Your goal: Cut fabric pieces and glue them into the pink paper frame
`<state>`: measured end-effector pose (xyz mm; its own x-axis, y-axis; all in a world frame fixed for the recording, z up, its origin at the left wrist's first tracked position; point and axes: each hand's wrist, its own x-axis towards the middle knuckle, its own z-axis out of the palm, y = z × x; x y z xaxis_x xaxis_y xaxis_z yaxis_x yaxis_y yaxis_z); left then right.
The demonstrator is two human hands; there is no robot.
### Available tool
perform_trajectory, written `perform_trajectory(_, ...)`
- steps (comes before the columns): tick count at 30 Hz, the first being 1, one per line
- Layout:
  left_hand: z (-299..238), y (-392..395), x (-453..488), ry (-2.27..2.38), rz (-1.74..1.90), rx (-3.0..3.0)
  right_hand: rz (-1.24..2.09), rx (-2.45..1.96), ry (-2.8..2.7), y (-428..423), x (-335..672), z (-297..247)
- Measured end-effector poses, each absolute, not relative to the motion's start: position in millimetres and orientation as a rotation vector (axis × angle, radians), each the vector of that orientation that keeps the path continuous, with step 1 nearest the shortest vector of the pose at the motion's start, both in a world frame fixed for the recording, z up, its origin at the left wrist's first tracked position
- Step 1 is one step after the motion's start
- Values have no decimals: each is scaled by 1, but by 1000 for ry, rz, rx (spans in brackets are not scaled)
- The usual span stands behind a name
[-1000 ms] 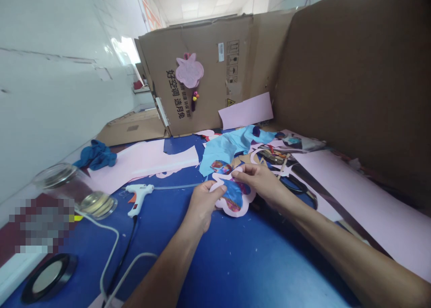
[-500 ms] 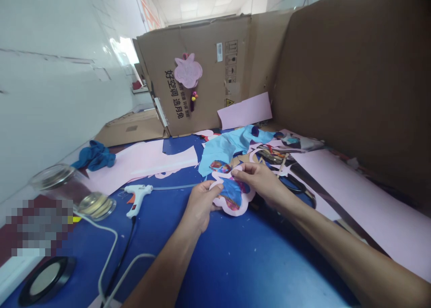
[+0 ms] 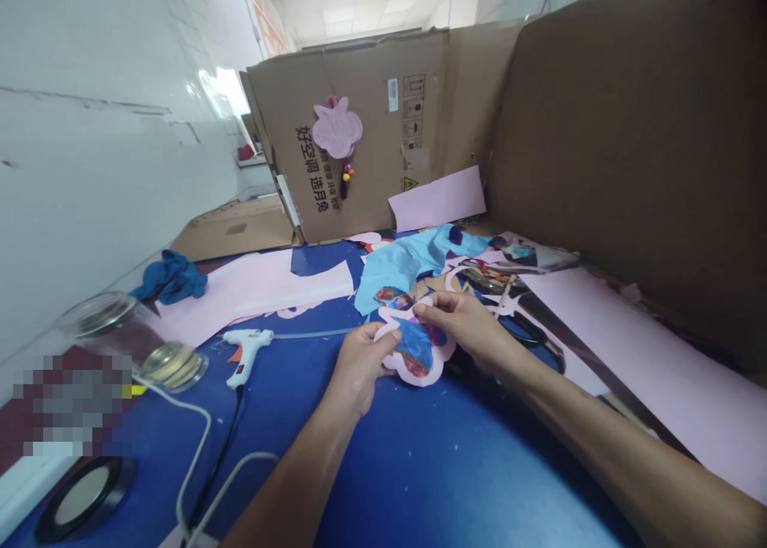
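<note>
Between my hands is a pink paper cutout (image 3: pixel 423 376) with a wavy outline, and blue patterned fabric (image 3: pixel 415 342) fills its middle. My left hand (image 3: pixel 358 366) pinches its left edge, thumb on top. At the upper right edge, the thumb and fingers of my right hand (image 3: pixel 459 320) close on the paper. Just beyond the cutout lies a piece of red and blue patterned fabric (image 3: pixel 392 296), at the near end of a light blue cloth (image 3: pixel 399 264).
A white glue gun (image 3: pixel 247 352) lies left of my hands, its cord running toward me. Further left are a clear jar (image 3: pixel 108 324) on its side and a roll of black tape (image 3: pixel 84 496). Pink sheets (image 3: pixel 635 348) lie at right. Cardboard walls (image 3: pixel 371 77) enclose the back.
Both hands keep their hold on the cutout, nearly still. The whole view has shifted very slightly.
</note>
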<state>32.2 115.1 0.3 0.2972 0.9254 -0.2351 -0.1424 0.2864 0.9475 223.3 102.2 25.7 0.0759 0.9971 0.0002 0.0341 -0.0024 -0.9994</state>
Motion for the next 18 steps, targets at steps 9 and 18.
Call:
perform_trajectory(9,9,116,32,1008,1022,932,1123,-1281,-1205,101,223,25)
perform_trajectory(18,5,121,33,956,1120,879,1140,-1309,-1231,101,222,26)
